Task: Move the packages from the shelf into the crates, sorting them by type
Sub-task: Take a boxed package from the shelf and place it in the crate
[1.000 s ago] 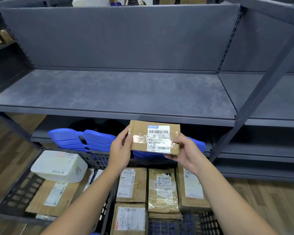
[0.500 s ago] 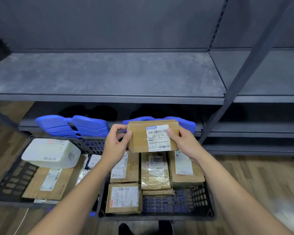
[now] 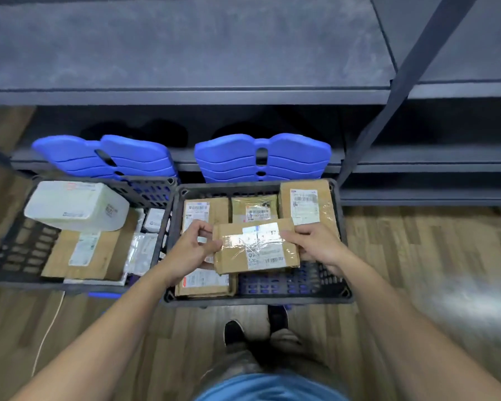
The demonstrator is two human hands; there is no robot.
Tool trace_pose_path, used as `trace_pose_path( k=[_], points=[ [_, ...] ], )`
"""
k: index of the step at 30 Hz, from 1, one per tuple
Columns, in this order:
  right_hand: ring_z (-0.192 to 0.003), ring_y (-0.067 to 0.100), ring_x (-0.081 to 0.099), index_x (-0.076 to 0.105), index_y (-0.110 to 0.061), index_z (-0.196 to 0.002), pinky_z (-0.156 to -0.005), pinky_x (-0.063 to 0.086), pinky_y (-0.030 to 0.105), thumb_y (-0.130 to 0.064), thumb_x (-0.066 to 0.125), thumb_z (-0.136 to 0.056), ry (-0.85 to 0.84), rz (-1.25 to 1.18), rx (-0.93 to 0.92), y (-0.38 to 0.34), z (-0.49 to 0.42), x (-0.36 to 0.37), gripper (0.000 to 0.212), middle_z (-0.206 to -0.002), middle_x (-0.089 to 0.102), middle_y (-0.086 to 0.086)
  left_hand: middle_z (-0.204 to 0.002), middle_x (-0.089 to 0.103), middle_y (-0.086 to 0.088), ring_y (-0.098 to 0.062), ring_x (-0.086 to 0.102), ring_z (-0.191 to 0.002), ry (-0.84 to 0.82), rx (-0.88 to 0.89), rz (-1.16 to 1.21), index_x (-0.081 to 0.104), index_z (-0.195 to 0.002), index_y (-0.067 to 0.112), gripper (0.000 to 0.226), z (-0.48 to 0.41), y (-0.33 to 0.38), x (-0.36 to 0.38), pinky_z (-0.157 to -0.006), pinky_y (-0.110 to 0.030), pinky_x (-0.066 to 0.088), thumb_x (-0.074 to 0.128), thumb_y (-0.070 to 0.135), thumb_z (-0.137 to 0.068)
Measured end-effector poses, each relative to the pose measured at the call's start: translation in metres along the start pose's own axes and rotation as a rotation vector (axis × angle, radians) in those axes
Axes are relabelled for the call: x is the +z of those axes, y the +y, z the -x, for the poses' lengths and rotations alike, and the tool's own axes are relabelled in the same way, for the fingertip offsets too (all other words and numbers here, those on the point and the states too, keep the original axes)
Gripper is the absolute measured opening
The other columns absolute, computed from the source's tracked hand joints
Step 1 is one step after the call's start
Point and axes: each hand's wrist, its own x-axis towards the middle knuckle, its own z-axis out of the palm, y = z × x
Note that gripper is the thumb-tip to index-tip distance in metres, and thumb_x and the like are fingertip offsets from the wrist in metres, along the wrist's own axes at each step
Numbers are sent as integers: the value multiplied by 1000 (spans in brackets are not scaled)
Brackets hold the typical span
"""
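Left hand (image 3: pixel 195 247) is pinching the left end of a taped cardboard package (image 3: pixel 255 247), its fingers curling round the edge. The right hand (image 3: pixel 313 244) is gripping the opposite end. Between them the package is lying flat, label up, over the middle of the right crate (image 3: pixel 334 287). Whether it is touching the parcels beneath cannot be told.

At the far left, the left crate (image 3: pixel 12 250) is sitting on the wooden floor (image 3: pixel 417 256). It is holding a white box (image 3: pixel 75 205) at the back, which is leaning on a flat cardboard parcel (image 3: pixel 99 256), with small white mailers (image 3: pixel 142 253) lying along its right wall. A blue folded lid (image 3: pixel 107 157) is standing behind this crate, and a second blue lid (image 3: pixel 261 157) is standing behind the right crate, both leaning against the lower shelf.

Inside the right crate, three brown parcels are lining the back wall: one at the left (image 3: pixel 198 211), one in the middle (image 3: pixel 255 208) and a larger one at the right (image 3: pixel 304 204). A fourth parcel (image 3: pixel 206 283) is lying at the front left, partly under the left hand. The crate's front right floor is showing bare mesh.

Above, the grey shelf (image 3: pixel 185 94) is running across the frame.
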Motion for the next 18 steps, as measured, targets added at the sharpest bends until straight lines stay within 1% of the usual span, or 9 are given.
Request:
trace_pose_path(
  k=[4,8,10,11,12,13,14,16,18],
  points=[
    [-99,18,79,75,-8,-117,-83,62,31,-22,71,-100,-24,5,103,26,7,-3,22,-107,81,3,-110,50,-2,-16,66,-91,-99,-39,-24,47,-111,16,24,-6,-17,8,-77,-47,64,68,9,-100],
    [-97,17,79,73,-6,-116,-77,62,27,-19,69,-101,-20,-30,193,56,-2,-7,21,-110,81,6,-107,54,2,-20,63,-92,-135,-25,-195,44,-135,23,43,-21,-36,27,-80,-48,63,68,14,-101],
    [-101,20,78,73,-5,-115,-85,63,32,-16,66,-102,-17,-33,244,74,-12,-7,18,-112,80,9,-107,61,3,-21,65,-93,-117,8,-330,48,-138,27,43,-29,-49,40,-88,-41,60,67,15,-101],
    [-103,21,77,74,-6,-112,-92,62,36,-15,65,-103,-20,-12,265,83,-19,-6,15,-113,79,10,-108,65,1,-20,66,-91,-108,12,-391,51,-138,27,41,-31,-56,48,-84,-30,58,65,14,-101],
    [-106,23,76,74,-7,-111,-99,60,41,-14,63,-104,-22,21,281,91,-25,-5,14,-114,79,9,-110,68,-2,-17,65,-87,-100,3,-438,52,-138,25,41,-34,-62,55,-74,-20,52,63,13,-101],
    [-108,23,75,74,-8,-113,-105,57,44,-14,62,-106,-22,49,296,99,-32,-4,15,-117,78,9,-113,69,-4,-16,64,-86,-94,-19,-478,52,-140,24,41,-37,-65,61,-67,-18,46,61,12,-101],
    [-111,23,74,72,-8,-117,-107,55,45,-14,59,-107,-26,74,307,105,-37,-4,17,-120,77,9,-117,69,-6,-19,63,-91,-87,-32,-516,51,-142,23,44,-40,-68,67,-69,-18,42,61,11,-101],
    [-115,23,71,69,-12,-121,-110,53,45,-13,56,-108,-60,92,333,111,-47,-6,19,-126,74,8,-127,67,-10,-26,63,-111,-84,-43,-607,50,-146,19,48,-48,-70,76,-81,-19,40,62,11,-99],
    [-118,21,68,67,-19,-120,-112,51,45,-14,57,-108,-126,71,369,111,-54,-12,17,-128,74,4,-130,66,-13,-31,61,-121,-93,-60,-690,52,-145,14,48,-54,-66,81,-88,-24,43,61,13,-99]
  ],
)
